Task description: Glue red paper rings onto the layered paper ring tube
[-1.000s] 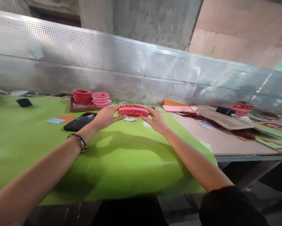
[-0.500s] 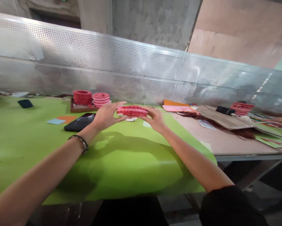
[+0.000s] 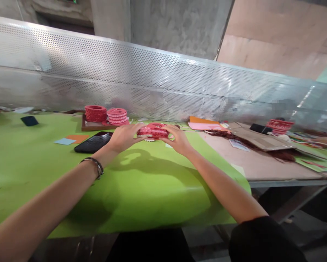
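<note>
Both my hands hold a stack of red lacy paper rings (image 3: 152, 131) low over the green table sheet (image 3: 141, 189). My left hand (image 3: 123, 137) grips its left side with curled fingers; a bracelet sits on that wrist. My right hand (image 3: 177, 139) grips its right side. A white paper cut-out lies under the stack, mostly hidden. Behind, on a brown tray (image 3: 91, 126), stand two more stacks of red rings (image 3: 95, 112) and pink rings (image 3: 117, 115).
A black phone (image 3: 94, 142) lies left of my left hand, with orange and blue cards (image 3: 70, 139) beside it. Another dark phone (image 3: 29, 120) is far left. Cardboard, coloured papers (image 3: 204, 124) and a red stack (image 3: 279, 125) cover the right table. A perforated metal screen (image 3: 163, 83) runs behind.
My hands have squeezed the red stack closer together and lowered it toward the green sheet. The stack looks shorter and more bunched than a second ago.
</note>
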{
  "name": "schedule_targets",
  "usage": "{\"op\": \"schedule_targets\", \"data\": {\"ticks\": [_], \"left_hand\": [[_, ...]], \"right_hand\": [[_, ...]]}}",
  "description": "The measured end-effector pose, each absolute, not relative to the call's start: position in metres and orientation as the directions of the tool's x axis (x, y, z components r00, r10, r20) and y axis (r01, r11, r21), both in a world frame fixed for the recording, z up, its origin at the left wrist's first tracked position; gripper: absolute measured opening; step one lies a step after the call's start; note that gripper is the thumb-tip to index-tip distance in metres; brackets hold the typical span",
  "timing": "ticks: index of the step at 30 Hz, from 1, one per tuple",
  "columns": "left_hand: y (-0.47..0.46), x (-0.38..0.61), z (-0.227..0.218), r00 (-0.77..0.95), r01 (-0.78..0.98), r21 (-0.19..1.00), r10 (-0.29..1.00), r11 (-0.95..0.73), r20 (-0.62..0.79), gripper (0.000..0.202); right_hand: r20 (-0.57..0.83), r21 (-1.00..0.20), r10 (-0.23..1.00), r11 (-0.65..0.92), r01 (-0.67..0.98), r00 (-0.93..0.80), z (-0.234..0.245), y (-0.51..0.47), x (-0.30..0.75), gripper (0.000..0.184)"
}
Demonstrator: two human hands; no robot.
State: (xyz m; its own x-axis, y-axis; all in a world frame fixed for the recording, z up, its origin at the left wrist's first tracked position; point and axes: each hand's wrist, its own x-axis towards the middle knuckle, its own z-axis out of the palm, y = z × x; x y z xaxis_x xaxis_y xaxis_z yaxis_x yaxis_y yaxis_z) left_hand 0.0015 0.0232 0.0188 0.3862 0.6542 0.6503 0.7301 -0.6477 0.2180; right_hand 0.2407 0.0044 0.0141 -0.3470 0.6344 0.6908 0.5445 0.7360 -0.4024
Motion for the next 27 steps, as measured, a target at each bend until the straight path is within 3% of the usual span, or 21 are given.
{"op": "schedule_targets", "data": {"ticks": [3, 12, 19, 27], "left_hand": [[0.03, 0.0, 0.017, 0.324, 0.655, 0.358, 0.675, -0.666, 0.662, 0.055], [0.043, 0.005, 0.01, 0.35, 0.447, 0.624, 0.768, -0.641, 0.537, 0.04], [0.044, 0.005, 0.009, 0.368, 0.417, 0.742, 0.844, -0.525, 0.39, 0.036], [0.045, 0.006, 0.006, 0.455, 0.4, 0.784, 0.846, -0.474, 0.279, 0.03]], "right_hand": [[0.652, -0.518, 0.697, 0.696, 0.497, -0.298, 0.013, 0.011, 0.243, 0.033], [0.396, -0.823, 0.888, 0.457, 0.339, -0.234, 0.012, 0.012, 0.243, 0.026], [0.236, -0.928, 0.958, 0.273, 0.253, -0.165, 0.009, 0.011, 0.241, 0.011], [0.209, -0.96, 0.969, 0.229, 0.162, -0.131, 0.006, 0.01, 0.239, 0.004]]}}
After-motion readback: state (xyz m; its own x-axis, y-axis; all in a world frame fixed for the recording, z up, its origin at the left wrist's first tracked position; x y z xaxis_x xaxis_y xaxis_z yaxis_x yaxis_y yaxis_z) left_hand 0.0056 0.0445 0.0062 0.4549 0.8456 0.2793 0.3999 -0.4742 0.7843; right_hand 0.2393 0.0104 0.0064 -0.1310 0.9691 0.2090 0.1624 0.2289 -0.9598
